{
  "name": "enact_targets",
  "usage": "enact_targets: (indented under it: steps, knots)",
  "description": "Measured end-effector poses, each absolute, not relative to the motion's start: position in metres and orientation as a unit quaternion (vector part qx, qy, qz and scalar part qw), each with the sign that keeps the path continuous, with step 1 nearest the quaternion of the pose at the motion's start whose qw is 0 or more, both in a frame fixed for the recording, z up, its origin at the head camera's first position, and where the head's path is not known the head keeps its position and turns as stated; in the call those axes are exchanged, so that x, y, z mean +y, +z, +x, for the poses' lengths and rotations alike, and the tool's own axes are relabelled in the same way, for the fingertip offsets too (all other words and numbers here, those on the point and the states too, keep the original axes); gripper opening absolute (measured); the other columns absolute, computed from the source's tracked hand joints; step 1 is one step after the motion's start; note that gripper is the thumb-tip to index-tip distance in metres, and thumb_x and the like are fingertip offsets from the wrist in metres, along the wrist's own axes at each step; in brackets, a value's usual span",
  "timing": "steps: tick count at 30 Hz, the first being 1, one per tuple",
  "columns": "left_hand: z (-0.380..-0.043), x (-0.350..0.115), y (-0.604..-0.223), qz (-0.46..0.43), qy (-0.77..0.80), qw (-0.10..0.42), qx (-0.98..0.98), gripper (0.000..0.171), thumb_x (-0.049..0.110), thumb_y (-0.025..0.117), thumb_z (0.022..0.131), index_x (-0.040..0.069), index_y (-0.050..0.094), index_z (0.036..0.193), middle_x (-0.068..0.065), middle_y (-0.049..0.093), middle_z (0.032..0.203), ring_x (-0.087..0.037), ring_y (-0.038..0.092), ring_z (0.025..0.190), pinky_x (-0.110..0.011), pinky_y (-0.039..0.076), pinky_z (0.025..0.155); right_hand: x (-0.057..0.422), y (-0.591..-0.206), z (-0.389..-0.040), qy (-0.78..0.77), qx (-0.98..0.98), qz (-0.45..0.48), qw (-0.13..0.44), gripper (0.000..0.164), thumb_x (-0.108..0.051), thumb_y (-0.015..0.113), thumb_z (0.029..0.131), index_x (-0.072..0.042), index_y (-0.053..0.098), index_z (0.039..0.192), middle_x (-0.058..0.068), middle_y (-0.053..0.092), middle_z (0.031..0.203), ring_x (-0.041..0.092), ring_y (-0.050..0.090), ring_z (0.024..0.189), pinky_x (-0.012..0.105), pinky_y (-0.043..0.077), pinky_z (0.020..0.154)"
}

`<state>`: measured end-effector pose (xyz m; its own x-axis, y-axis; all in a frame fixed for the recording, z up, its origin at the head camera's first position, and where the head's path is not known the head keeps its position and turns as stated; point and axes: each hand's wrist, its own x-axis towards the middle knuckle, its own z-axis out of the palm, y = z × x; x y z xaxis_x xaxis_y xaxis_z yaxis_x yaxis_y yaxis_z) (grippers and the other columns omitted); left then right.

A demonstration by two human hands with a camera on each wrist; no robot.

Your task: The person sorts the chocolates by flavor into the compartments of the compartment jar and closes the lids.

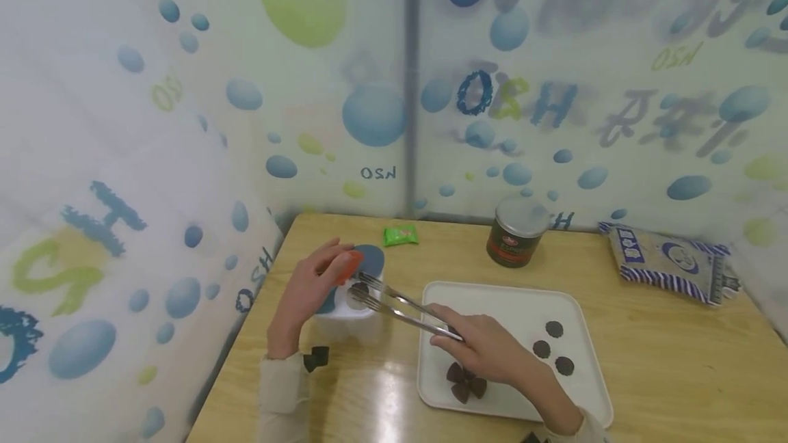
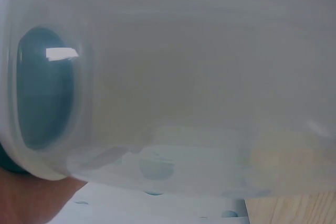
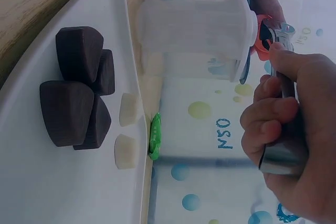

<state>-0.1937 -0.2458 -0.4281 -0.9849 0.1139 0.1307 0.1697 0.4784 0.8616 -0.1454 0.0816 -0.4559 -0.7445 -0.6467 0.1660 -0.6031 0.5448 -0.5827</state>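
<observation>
At the left of the table is a translucent white container (image 1: 349,328) with a blue lid (image 1: 371,258) and a round opening. My left hand (image 1: 312,286) pinches the raised orange-red lid flap (image 1: 349,266) above it. In my right hand (image 1: 483,344) I grip metal tongs (image 1: 409,313), their fork-like ends over the opening. A dark round piece (image 1: 359,289) shows between those ends. In the left wrist view the container's wall (image 2: 173,77) fills most of the picture. Dark brown wedge-shaped pieces (image 3: 73,111) lie grouped on the white tray beneath my right hand.
Three dark scalloped rounds (image 1: 555,329) lie on the right side of the white tray (image 1: 492,296). Two pale pieces (image 3: 126,151) sit near its edge in the right wrist view. Along the back are a green packet (image 1: 401,234), a dark tin (image 1: 516,241) and a striped bag (image 1: 671,262).
</observation>
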Motion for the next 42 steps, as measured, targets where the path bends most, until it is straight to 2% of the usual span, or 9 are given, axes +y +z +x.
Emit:
enact_targets:
  steps: [6, 20, 26, 30, 37, 42]
  knots:
    - [-0.195, -0.246, -0.427, -0.083, -0.504, 0.026, -0.859, 0.043, 0.05, 0.054, 0.1, 0.024, 0.065, 0.133, 0.0, 0.053, 0.149, -0.021, 0.032, 0.15, -0.058, 0.035, 0.115, 0.081, -0.455, -0.146, -0.318, 0.878, -0.357, 0.032, 0.048, -0.041, 0.057, 0.101, -0.015, 0.051, 0.141, -0.019, 0.042, 0.067, -0.007, 0.036, 0.055, 0.016, 0.037, 0.051]
    - [-0.194, -0.247, -0.431, -0.076, -0.503, 0.022, -0.861, 0.04, 0.05, 0.055, 0.1, 0.029, 0.064, 0.133, 0.002, 0.049, 0.152, -0.022, 0.033, 0.15, -0.06, 0.034, 0.115, 0.09, -0.462, -0.139, -0.336, 0.88, -0.331, 0.051, 0.059, -0.054, 0.064, 0.092, -0.02, 0.052, 0.138, -0.02, 0.046, 0.07, -0.007, 0.037, 0.055, 0.016, 0.039, 0.051]
    - [-0.193, -0.249, -0.43, -0.074, -0.5, 0.021, -0.863, 0.042, 0.05, 0.054, 0.1, 0.028, 0.063, 0.134, 0.001, 0.046, 0.154, -0.024, 0.034, 0.149, -0.059, 0.035, 0.114, 0.098, -0.468, -0.135, -0.347, 0.886, -0.303, 0.051, 0.05, -0.056, 0.069, 0.087, -0.025, 0.057, 0.124, -0.02, 0.044, 0.066, -0.007, 0.037, 0.055, 0.016, 0.038, 0.049]
    - [-0.191, -0.25, -0.431, -0.07, -0.501, 0.019, -0.862, 0.043, 0.048, 0.055, 0.1, 0.025, 0.063, 0.135, 0.0, 0.045, 0.156, -0.026, 0.034, 0.149, -0.06, 0.033, 0.115, 0.105, -0.474, -0.129, -0.357, 0.889, -0.281, 0.057, 0.045, -0.056, 0.069, 0.087, -0.024, 0.059, 0.117, -0.02, 0.043, 0.066, -0.008, 0.036, 0.055, 0.016, 0.037, 0.049]
    - [-0.192, -0.248, -0.432, -0.065, -0.499, 0.011, -0.864, 0.046, 0.05, 0.054, 0.1, 0.023, 0.062, 0.137, -0.002, 0.044, 0.156, -0.028, 0.033, 0.15, -0.06, 0.032, 0.116, 0.122, -0.484, -0.118, -0.356, 0.9, -0.245, 0.05, 0.052, -0.055, 0.071, 0.085, -0.019, 0.061, 0.123, -0.02, 0.045, 0.066, -0.008, 0.037, 0.054, 0.016, 0.037, 0.046]
    - [-0.194, -0.246, -0.429, -0.067, -0.494, 0.014, -0.867, 0.045, 0.049, 0.054, 0.101, 0.024, 0.061, 0.137, -0.004, 0.041, 0.158, -0.03, 0.035, 0.148, -0.061, 0.032, 0.115, 0.139, -0.487, -0.113, -0.35, 0.905, -0.242, 0.026, 0.051, -0.053, 0.071, 0.085, -0.017, 0.062, 0.119, -0.022, 0.044, 0.066, -0.009, 0.035, 0.053, 0.016, 0.035, 0.045]
